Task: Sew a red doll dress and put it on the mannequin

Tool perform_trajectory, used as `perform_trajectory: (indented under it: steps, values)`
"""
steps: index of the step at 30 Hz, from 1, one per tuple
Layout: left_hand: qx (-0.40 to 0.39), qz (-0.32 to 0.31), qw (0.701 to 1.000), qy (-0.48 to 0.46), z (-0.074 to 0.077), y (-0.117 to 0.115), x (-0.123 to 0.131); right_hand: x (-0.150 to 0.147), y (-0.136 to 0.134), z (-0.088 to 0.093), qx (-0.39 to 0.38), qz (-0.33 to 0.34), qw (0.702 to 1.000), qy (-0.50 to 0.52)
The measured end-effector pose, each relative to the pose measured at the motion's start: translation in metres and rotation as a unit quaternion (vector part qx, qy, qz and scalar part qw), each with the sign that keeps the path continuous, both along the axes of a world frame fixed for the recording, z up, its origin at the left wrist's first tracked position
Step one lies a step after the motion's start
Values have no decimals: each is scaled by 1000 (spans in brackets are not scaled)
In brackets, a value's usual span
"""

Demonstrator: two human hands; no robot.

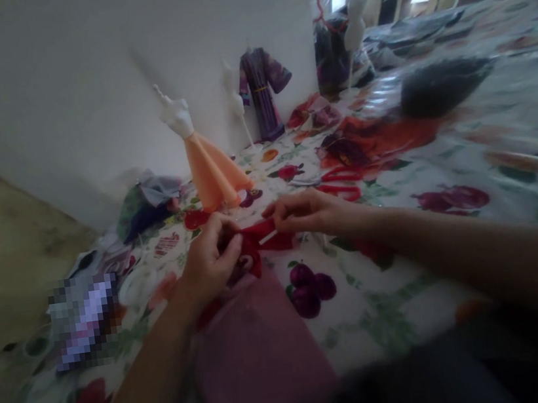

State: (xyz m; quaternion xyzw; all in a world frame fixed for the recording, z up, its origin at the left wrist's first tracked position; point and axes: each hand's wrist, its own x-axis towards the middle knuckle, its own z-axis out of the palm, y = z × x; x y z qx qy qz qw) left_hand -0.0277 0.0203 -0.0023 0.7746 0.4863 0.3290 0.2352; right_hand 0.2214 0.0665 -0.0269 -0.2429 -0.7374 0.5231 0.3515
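Note:
Between my two hands a small piece of red fabric (252, 233) is stretched just above the table. My left hand (216, 248) pinches its left end, thumb against the curled fingers. At the other end, the fingertips of my right hand (297, 212) are closed on the same fabric. A pale strip shows along the red piece near my right fingers; what it is I cannot make out. Below my hands lies a sheet of pink fabric (264, 354), reaching toward the near table edge. Red-handled scissors (341, 185) rest on the cloth beyond my right hand.
Ahead stands a small dress form (175, 114) with an orange skirt (215, 172). Another form wears a purple robe (262, 93) by the wall. Orange-red fabric (380, 140) and a dark bundle in clear plastic (446, 82) lie right. Cloth scraps (147, 201) are piled left on the fruit-print tablecloth (393, 317).

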Motion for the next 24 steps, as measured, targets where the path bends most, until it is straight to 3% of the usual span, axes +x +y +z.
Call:
perform_trajectory:
  steps: [7,11,14,24]
  values:
    - [-92,3,994,-56,2,-6,8,2,-10,11,-75,-22,996,34]
    - [-199,-35,970,-133,0,-6,11,5,-10,15,-76,-45,993,81]
    - [-231,-42,957,-172,-1,-6,13,6,-8,14,-81,-43,992,88]
    - [-377,-11,919,-114,13,-17,20,3,-10,12,-72,-56,992,83]
